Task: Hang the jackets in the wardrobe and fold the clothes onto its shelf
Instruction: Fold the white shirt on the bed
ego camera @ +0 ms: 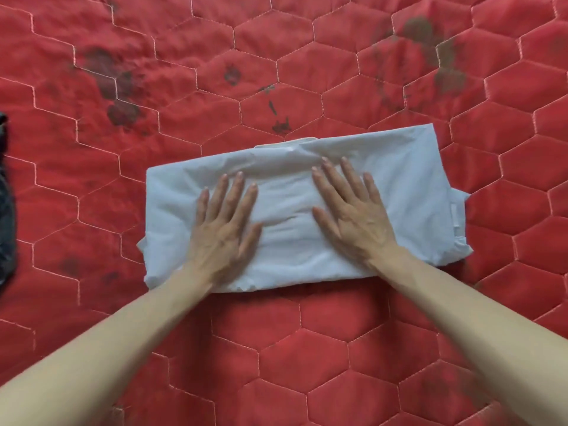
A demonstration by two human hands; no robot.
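Both hands lie flat on the folded white garment (307, 210), the left hand (222, 222) toward its left half and the right hand (350, 210) just right of centre, fingers straight and spread, palms down, gripping nothing. Pressed like that, they seem to be smoothing the bundle and squeezing the air out so the fold holds its shape. That white garment sits in a wide, low rectangle in the middle of the red quilted bed cover (307, 348), its long side across the person's body, which gives a soft but level surface to fold on within easy reach of both arms. A stiffer band (287, 142) peeks out at the far edge, perhaps a collar. At the far left edge lies some dark cloth (6, 210), likely waiting its turn. No wardrobe or shelf shows from here, so the carrying step looks not yet done.
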